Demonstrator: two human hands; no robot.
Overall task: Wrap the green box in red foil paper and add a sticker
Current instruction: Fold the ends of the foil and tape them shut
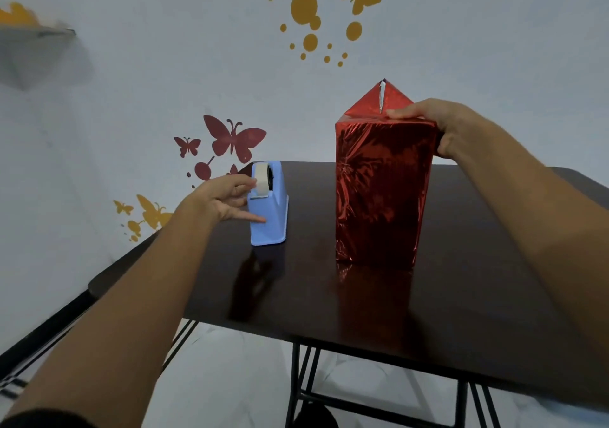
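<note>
The box stands upright on the dark table point(461, 295), fully covered in red foil paper point(382, 193); no green shows. A triangular foil flap point(379, 99) sticks up at the top's far edge. My right hand point(438, 124) lies over the top right of the box, fingers pressing the folded foil down and thumb against the right side. My left hand point(227, 200) reaches the blue tape dispenser point(268, 210) at the table's left part; its upper fingers touch the white tape roll point(263, 178) and one straight finger rests on the dispenser's side. No sticker is in view.
The table's left and front edges are close, with black metal legs point(306, 378) below. A wall with butterfly decals point(234, 137) stands right behind the table. A small shelf point(36, 32) hangs at the upper left.
</note>
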